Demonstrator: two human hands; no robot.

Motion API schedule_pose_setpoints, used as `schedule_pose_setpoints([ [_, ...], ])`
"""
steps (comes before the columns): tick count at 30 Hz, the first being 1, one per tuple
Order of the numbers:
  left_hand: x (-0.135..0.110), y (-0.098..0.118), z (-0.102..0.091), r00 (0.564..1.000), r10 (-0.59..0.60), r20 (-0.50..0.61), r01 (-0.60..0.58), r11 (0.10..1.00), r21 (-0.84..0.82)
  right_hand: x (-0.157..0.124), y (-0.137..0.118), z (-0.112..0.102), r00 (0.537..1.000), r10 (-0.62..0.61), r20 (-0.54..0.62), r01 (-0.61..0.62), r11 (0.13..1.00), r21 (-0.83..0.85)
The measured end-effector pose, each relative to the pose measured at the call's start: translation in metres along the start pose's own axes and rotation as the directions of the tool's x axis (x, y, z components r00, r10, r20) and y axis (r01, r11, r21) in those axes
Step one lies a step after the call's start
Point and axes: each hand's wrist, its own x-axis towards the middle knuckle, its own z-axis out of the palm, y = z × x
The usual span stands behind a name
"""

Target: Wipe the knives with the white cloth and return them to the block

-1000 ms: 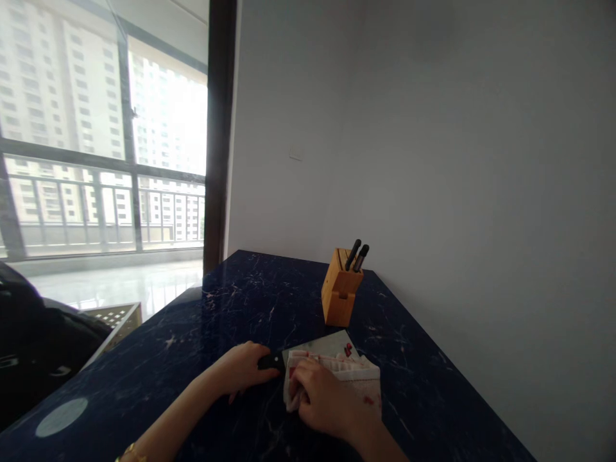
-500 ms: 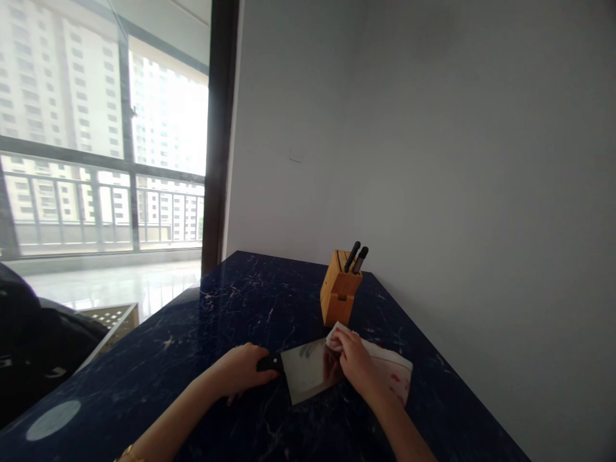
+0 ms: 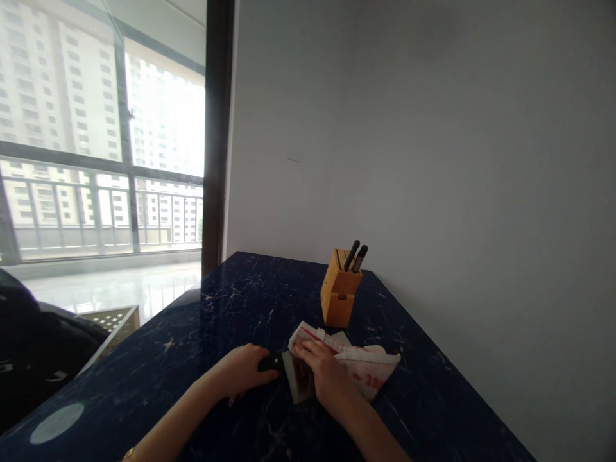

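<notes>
My left hand (image 3: 245, 371) is closed around the black handle of a cleaver (image 3: 299, 380), whose broad blade points to the right. With my right hand (image 3: 321, 369) I press a white cloth with red marks (image 3: 369, 372) onto the blade, close to the handle. Cloth and hand cover most of the blade; its far corner shows behind the cloth. The loose part of the cloth trails to the right. Just beyond my hands stands a wooden knife block (image 3: 338, 292) with two dark-handled knives (image 3: 356, 256) in it.
The dark blue marbled table (image 3: 235, 301) reaches to the grey wall (image 3: 457, 192) behind and on the right. A pale round spot (image 3: 56, 423) lies at its left edge. A black object (image 3: 38, 353) and a perforated chair or frame (image 3: 115, 321) stand left of the table.
My right hand has slid the cloth leftward along the blade, from its far end towards the handle. My left hand has kept its hold on the cleaver in about the same place.
</notes>
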Motion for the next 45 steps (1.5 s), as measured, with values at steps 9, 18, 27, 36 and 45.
schedule_pose_setpoints([
  [9, 0.001, 0.001, -0.003, 1.000, -0.003, 0.017, 0.003, 1.000, -0.029, -0.007, 0.071, -0.024, 0.978, 0.175, -0.110, -0.187, 0.976, -0.114],
  [18, 0.002, -0.004, 0.001, 1.000, -0.009, 0.026, 0.009, 1.000, -0.023, -0.020, 0.056, -0.046, 0.926, 0.377, 0.009, -0.352, 0.872, -0.340],
  [27, -0.001, 0.004, -0.004, 1.000, -0.023, 0.005, 0.023, 1.000, -0.016, -0.017, -0.007, -0.022, 0.972, 0.184, 0.145, -0.155, 0.969, -0.192],
  [36, 0.003, -0.002, 0.004, 1.000, -0.011, 0.001, 0.011, 1.000, 0.025, -0.007, -0.037, -0.005, 1.000, 0.011, 0.018, -0.012, 0.999, 0.037],
  [45, 0.002, 0.001, 0.000, 1.000, -0.014, 0.019, 0.014, 1.000, 0.001, 0.009, -0.018, 0.004, 0.994, -0.105, -0.023, 0.106, 0.994, 0.007],
])
